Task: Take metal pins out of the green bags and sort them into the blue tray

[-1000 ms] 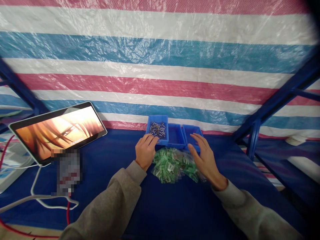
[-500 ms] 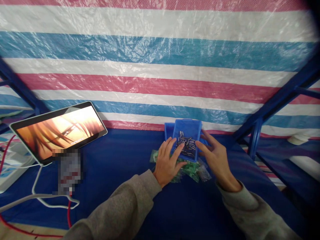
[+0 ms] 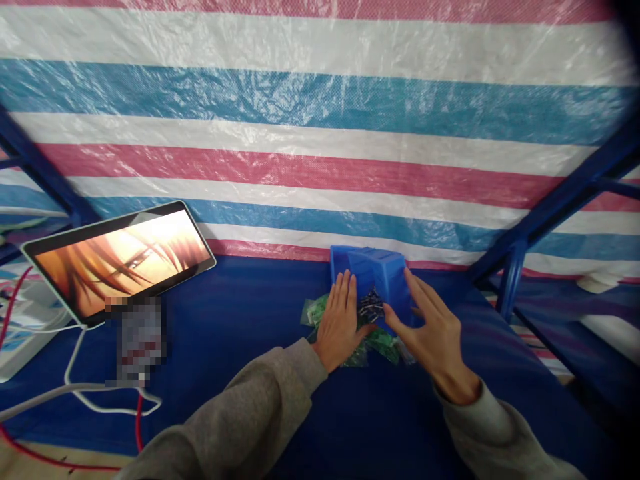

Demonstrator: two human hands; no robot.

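Observation:
A small blue plastic bin (image 3: 393, 270) is tipped toward the left, its open side facing my left hand. Several dark metal screw-like pieces (image 3: 371, 305) lie heaped at its low side; their exact kind is too small to tell. My right hand (image 3: 433, 330) grips the bin's right side, thumb at the near edge and fingers along the outer wall. Flat and stretched out, my left hand (image 3: 340, 323) stands at the bin's left opening beside the pieces, fingers together and thumb apart. Clear bags with green contents (image 3: 385, 343) lie under and around the bin.
Another blue bin (image 3: 339, 257) stands behind the tipped one. At the left a tablet (image 3: 125, 260) leans with its screen lit, near white and red cables (image 3: 139, 423) and a white power strip (image 3: 25, 340). A striped tarp (image 3: 300, 167) hangs behind the blue table (image 3: 240, 307).
The bin has turned from facing me to tipping left, and its metal pieces have gathered at the low side. My left hand's fingers have straightened and drawn together.

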